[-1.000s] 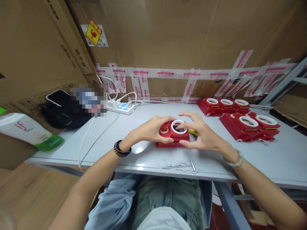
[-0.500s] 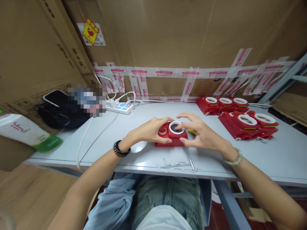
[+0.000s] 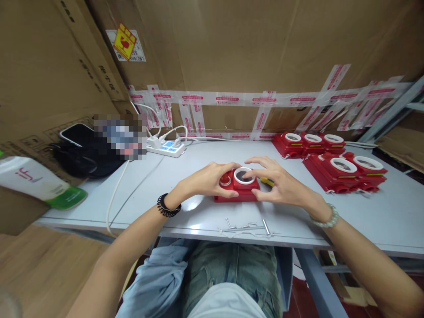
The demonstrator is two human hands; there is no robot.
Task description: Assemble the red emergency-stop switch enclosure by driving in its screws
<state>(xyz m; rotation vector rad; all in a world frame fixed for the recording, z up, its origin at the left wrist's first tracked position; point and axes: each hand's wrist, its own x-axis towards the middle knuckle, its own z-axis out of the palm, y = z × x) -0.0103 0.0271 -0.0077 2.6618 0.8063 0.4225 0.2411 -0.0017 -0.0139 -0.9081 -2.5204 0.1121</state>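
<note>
Near the table's (image 3: 99, 198) front edge, a red housing (image 3: 236, 189) is gripped by the left hand (image 3: 207, 180) and right hand (image 3: 281, 185), fingers curled, seemingly touching its white ring (image 3: 244, 175)

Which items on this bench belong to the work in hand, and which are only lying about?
In hand:
- red unit, gripped by left hand and right hand
- finished red units stacked at right
- metal pins at the table edge

Lying about:
- power strip
- phone
- black bag
- white-and-green pouch
</note>
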